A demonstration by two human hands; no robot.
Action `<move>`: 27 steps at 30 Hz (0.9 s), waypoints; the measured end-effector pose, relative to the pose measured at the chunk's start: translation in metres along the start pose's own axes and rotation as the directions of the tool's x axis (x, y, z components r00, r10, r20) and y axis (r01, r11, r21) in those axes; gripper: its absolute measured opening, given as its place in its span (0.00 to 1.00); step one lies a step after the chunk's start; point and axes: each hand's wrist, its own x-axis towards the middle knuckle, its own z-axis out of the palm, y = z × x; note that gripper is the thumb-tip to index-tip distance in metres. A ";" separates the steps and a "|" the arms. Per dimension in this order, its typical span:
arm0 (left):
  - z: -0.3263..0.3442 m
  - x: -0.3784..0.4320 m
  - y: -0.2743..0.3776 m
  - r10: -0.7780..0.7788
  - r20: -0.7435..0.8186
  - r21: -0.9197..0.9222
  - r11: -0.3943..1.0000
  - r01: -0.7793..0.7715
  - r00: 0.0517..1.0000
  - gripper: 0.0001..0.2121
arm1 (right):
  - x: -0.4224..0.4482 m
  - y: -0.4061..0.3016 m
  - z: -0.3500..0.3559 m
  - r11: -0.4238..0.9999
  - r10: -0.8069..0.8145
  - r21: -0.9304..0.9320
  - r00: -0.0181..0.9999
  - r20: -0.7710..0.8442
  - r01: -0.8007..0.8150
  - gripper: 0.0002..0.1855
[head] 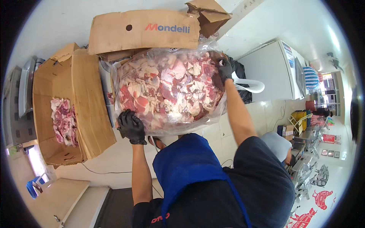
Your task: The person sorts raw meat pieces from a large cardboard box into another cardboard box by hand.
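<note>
In front of me lies a large heap of raw meat pieces (171, 88), red with pale fat, inside a clear plastic bag (159, 129). My left hand (131, 126), in a black glove, has its fingers curled over the bag's near left corner. At the right end, my right hand (225, 68), gloved in black too, grips the edge of the same bag. A raised cardboard flap (119, 37) with printed writing stands behind the meat. What lies under the bag is mostly hidden.
To the left, an open cardboard box (54, 77) holds more meat trimmings (64, 121). A black plastic bag (242, 91) and a white curved plastic handle (253, 86) are beside my right hand. A white cabinet (265, 71) stands further right. Another person (276, 145) is at the right.
</note>
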 end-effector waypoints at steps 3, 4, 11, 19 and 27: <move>0.014 0.001 0.010 0.020 -0.017 -0.020 1.000 -0.021 1.000 0.07 | 0.018 -0.059 -0.056 0.756 -0.031 -0.427 0.679 0.733 0.496 0.32; 0.017 0.002 0.015 0.026 -0.023 -0.025 0.999 -0.026 0.999 0.07 | 0.031 -0.067 -0.056 0.695 0.151 -0.511 0.593 0.791 0.505 0.40; 0.010 0.009 0.023 0.032 0.006 -0.024 0.999 -0.032 0.999 0.08 | 0.029 -0.060 -0.062 0.682 0.247 -0.516 0.500 0.830 0.519 0.50; 0.010 0.003 0.013 0.054 0.012 -0.036 0.998 -0.054 0.998 0.08 | -0.036 -0.095 -0.072 0.828 0.081 -0.467 0.758 0.648 0.311 0.41; 0.012 0.005 0.022 0.045 0.008 -0.026 0.999 -0.045 0.999 0.07 | -0.087 -0.087 -0.070 0.801 0.012 -0.573 0.951 0.310 0.177 0.36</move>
